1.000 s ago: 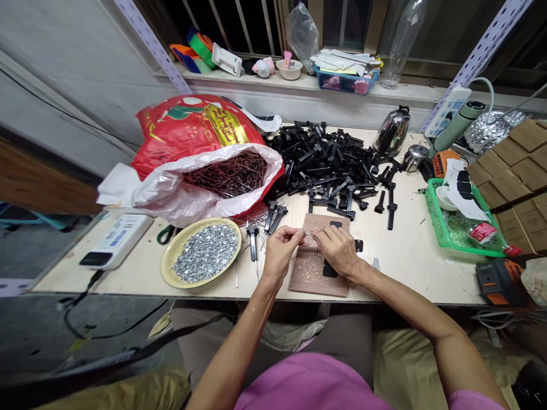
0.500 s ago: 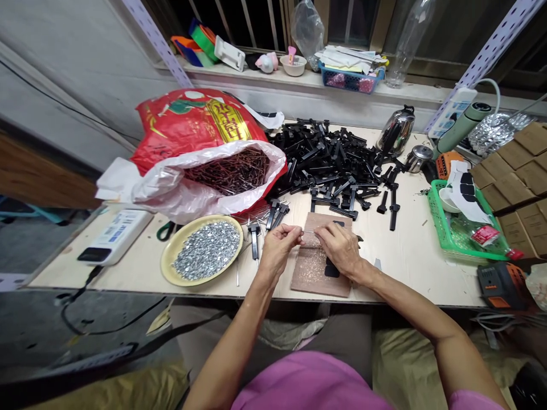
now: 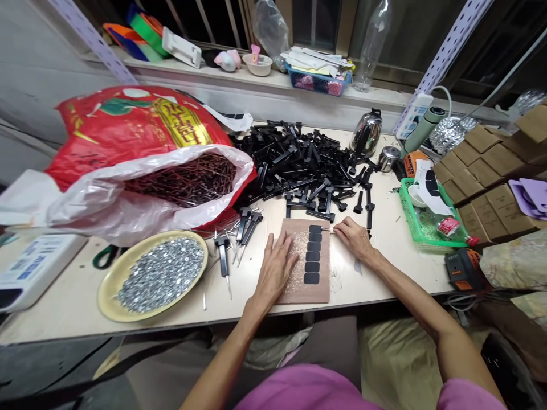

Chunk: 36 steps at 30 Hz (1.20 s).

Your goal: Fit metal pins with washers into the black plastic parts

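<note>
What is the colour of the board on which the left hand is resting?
The board is brown; the head view shows it best.

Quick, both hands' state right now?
Left hand: open, resting on the brown board.
Right hand: closed, pinching what looks like a thin metal rod.

A thin rod [image 3: 327, 229] crosses the right edge of a brown board [image 3: 293, 291] bearing black patches [image 3: 313, 255].

board [image 3: 314, 294]: matt wood | patches [image 3: 313, 255]: matt | bag [image 3: 141, 122]: glossy plastic | kettle [image 3: 366, 134]: polished metal | washers [image 3: 164, 276]: shiny metal
</note>
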### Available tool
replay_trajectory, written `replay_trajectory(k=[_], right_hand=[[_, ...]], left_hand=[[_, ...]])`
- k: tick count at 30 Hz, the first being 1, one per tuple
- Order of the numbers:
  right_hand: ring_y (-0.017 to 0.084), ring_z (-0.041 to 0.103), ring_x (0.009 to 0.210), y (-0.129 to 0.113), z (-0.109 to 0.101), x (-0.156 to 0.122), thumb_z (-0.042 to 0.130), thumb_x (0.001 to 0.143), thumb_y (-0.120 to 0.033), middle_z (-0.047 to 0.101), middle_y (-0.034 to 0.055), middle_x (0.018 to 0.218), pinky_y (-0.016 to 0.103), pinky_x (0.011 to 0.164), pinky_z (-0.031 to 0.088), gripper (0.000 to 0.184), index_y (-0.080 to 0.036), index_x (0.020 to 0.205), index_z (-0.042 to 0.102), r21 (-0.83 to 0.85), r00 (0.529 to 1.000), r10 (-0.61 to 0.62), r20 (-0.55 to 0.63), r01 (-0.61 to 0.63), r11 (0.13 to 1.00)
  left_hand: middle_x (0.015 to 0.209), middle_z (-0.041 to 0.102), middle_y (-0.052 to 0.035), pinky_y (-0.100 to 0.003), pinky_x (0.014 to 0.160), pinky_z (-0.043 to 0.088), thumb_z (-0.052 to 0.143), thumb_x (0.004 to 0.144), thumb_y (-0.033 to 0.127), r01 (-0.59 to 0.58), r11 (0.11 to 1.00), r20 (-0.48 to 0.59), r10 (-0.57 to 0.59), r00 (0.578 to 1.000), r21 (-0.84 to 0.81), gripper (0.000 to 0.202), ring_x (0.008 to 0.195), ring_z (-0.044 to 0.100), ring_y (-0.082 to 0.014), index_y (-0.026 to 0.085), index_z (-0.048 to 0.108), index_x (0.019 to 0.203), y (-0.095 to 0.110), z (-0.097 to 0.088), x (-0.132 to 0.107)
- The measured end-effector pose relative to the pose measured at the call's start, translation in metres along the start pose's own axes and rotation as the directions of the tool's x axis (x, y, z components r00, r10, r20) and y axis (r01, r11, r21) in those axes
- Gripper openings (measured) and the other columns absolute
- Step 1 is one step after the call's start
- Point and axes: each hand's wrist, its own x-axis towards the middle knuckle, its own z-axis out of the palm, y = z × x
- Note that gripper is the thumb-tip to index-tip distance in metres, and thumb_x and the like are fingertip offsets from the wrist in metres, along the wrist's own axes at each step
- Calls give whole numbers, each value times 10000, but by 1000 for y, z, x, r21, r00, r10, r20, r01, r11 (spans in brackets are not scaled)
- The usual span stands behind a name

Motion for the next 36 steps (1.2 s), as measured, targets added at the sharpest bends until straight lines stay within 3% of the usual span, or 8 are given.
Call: replay_trajectory(k=[15, 21, 26, 28, 30, 31, 34, 36], right_hand=[[113, 477, 713, 6, 7, 17, 423, 970, -213, 540, 27, 755, 208, 479, 306, 280, -153, 805, 641, -47, 979, -189, 80, 193, 980], [87, 465, 648, -18, 7, -17, 347, 975, -110, 534, -14, 689, 194, 458, 325, 303, -182, 847, 612, 67, 803, -590, 84, 586, 807], [91, 425, 591, -21, 0, -1, 287, 995, -142, 531, 9, 686, 203, 407, 313, 373, -165, 779, 590, -41, 975, -206, 84, 210, 977], [80, 390, 544, -32, 0, -8, 258, 985, -96, 502, -17, 641, 188, 392, 314, 397, -175, 769, 582, 38, 927, -360, 101, 358, 933], [80, 438, 601, -41, 1, -18, 311, 980, -112, 517, -21, 669, 181, 414, 344, 353, -194, 773, 584, 157, 777, -623, 92, 607, 779], [87, 447, 617, -42, 2, -21, 331, 980, -131, 528, -17, 685, 191, 414, 344, 331, -197, 786, 591, 168, 769, -633, 93, 614, 771], [95, 427, 603, -27, 3, -11, 336, 986, -167, 532, 4, 675, 202, 413, 328, 349, -165, 785, 621, 74, 935, -335, 116, 328, 942], [106, 461, 660, -12, 4, 5, 367, 988, -220, 550, 23, 701, 205, 448, 341, 349, -143, 777, 635, 51, 964, -246, 102, 242, 969]], left_hand=[[1482, 404, -128, -534, 1127, 281, 421, 917, 410, 12, 1000, 77, -12, 997, 5, 518, 1405, 284, -283, 227, 412, 1401, -14, 7, -10], [1481, 413, -106, -516, 1135, 279, 404, 926, 376, 21, 1000, 55, -22, 998, 16, 503, 1401, 303, -262, 243, 397, 1411, -12, 8, -10], [1487, 403, -105, -516, 1140, 271, 373, 936, 349, 15, 998, 39, -17, 999, 56, 489, 1401, 302, -265, 228, 400, 1410, -13, 10, -10], [1488, 402, -105, -511, 1139, 278, 367, 938, 342, 4, 998, 34, -6, 999, 60, 489, 1400, 305, -262, 230, 393, 1414, -14, 11, -11], [1486, 404, -112, -506, 1140, 278, 358, 940, 338, -4, 998, 35, 2, 999, 64, 490, 1398, 310, -261, 225, 389, 1416, -14, 11, -11], [1484, 407, -115, -505, 1141, 275, 354, 941, 336, -5, 998, 37, 3, 999, 66, 490, 1398, 310, -262, 221, 389, 1416, -14, 11, -11], [1483, 407, -122, -507, 1144, 268, 353, 941, 340, 6, 997, 38, -9, 999, 76, 492, 1400, 306, -265, 210, 394, 1413, -14, 11, -11], [1480, 411, -124, -510, 1141, 273, 356, 940, 345, 13, 997, 37, -16, 999, 81, 490, 1398, 309, -266, 208, 401, 1408, -13, 11, -11]])
